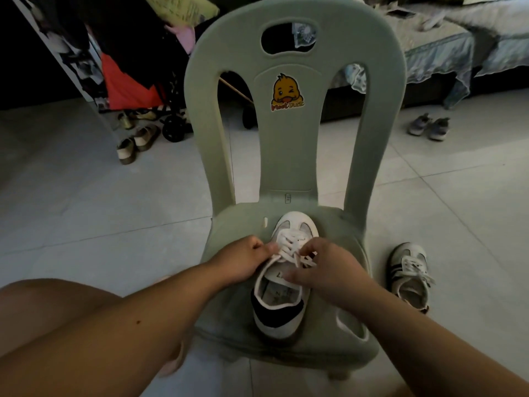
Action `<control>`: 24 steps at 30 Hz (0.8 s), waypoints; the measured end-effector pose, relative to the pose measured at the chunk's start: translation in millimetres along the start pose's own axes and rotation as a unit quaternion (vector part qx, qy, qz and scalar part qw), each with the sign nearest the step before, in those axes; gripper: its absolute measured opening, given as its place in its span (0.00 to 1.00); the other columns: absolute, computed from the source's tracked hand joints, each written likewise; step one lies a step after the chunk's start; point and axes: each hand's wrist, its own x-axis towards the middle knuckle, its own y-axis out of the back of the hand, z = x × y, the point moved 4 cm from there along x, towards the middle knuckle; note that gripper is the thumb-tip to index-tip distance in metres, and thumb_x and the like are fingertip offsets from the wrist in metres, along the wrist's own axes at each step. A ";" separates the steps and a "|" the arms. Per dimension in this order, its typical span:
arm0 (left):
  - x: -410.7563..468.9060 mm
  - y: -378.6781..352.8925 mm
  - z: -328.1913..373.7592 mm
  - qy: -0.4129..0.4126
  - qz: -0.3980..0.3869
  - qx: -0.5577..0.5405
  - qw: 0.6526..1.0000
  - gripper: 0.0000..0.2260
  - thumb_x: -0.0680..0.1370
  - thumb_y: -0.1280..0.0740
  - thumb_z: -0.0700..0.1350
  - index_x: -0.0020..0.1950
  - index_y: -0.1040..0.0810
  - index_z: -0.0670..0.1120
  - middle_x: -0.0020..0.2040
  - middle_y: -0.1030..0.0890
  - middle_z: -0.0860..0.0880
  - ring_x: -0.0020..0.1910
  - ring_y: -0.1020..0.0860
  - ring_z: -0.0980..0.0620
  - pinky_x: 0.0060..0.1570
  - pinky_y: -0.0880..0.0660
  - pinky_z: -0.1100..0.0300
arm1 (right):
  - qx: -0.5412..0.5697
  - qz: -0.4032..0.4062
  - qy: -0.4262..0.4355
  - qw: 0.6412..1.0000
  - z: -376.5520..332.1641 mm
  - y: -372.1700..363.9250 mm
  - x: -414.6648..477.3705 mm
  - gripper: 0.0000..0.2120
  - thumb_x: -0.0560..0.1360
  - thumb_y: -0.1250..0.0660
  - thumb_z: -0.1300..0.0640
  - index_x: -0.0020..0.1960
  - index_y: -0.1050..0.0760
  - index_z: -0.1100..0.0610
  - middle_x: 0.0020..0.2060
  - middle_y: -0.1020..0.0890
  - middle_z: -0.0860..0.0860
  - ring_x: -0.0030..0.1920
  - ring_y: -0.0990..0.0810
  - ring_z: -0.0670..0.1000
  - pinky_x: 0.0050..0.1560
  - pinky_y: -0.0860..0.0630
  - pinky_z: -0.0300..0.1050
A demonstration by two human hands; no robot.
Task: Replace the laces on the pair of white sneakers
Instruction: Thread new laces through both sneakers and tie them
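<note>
Head view: a white sneaker (276, 325) sits on a green plastic chair (297, 144), its toe beyond the fingers and its heel nearer than them. The left hand (246, 262) and right hand (326, 272) each pinch the lace (289, 244) near the top eyelets. This shoe looks nearly laced. The second sneaker (409, 277) lies on the floor, well right of the fingers, loosely laced; I cannot tell whether its laces are new.

Well beyond the grip on the lace (287, 245), up the chair back (286, 156), a duck sticker (287, 92) shows red lettering too blurred to read, while just nearer than the grip the insole (282, 287) reads "L".
</note>
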 end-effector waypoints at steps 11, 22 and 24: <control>-0.6 27.8 -7.1 -0.025 0.118 -0.023 0.992 0.05 0.81 0.39 0.47 0.47 0.26 0.51 0.39 0.25 0.52 0.34 0.29 0.56 0.32 0.33 0.62 | 0.010 0.054 0.040 0.998 4.6 -8.2 -2.8 0.19 0.73 0.34 0.58 0.63 0.31 0.48 0.48 0.22 0.49 0.39 0.24 0.45 0.30 0.33 0.29; -31.0 -7.9 39.0 -0.232 0.080 0.395 0.885 0.16 0.72 0.30 0.59 0.57 0.23 0.56 0.56 0.34 0.52 0.47 0.29 0.52 0.43 0.29 0.59 | 0.044 0.063 0.042 0.996 6.8 -9.3 -3.3 0.16 0.72 0.33 0.57 0.56 0.33 0.50 0.46 0.21 0.49 0.42 0.22 0.50 0.37 0.29 0.39; -27.0 -12.7 48.0 -0.246 0.103 0.437 0.859 0.16 0.74 0.32 0.56 0.60 0.25 0.55 0.57 0.35 0.48 0.49 0.28 0.48 0.44 0.29 0.55 | 0.053 0.067 0.037 0.996 7.3 -9.2 -4.3 0.17 0.71 0.33 0.57 0.57 0.33 0.51 0.46 0.22 0.49 0.43 0.22 0.50 0.38 0.29 0.40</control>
